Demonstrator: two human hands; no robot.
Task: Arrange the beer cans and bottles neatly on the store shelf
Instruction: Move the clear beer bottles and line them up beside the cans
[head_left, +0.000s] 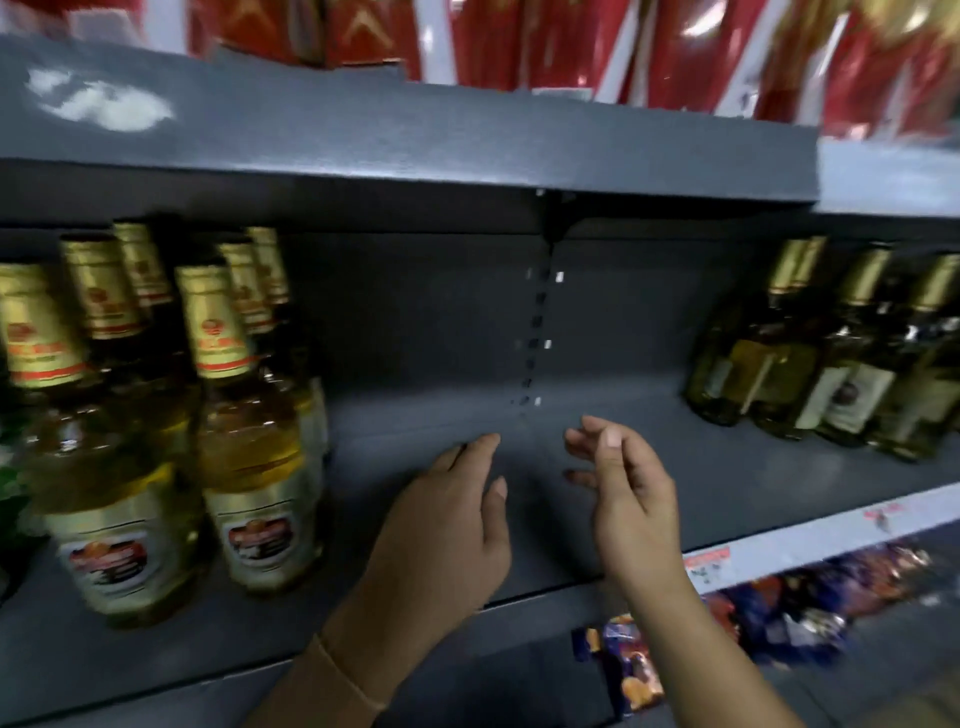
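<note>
Reaching either loosely spread, empty hand, left hand (452, 525) or right hand (631, 488), sideways from the shelf (426, 499) gap risks toppling gold-capped bottles (249, 431) left of it or darker bottles (831, 364) right.

Dark grey shelf (426, 525); amber bottles (249, 467), gold foil necks; red boxes (545, 41) above.

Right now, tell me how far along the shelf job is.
Done: gold-capped beer bottles stand grouped at the left, dark bottles at the right. In hand: nothing; the left hand and right hand hover open over the bare middle of the shelf. Left: filling that gap. No cans in view.
</note>
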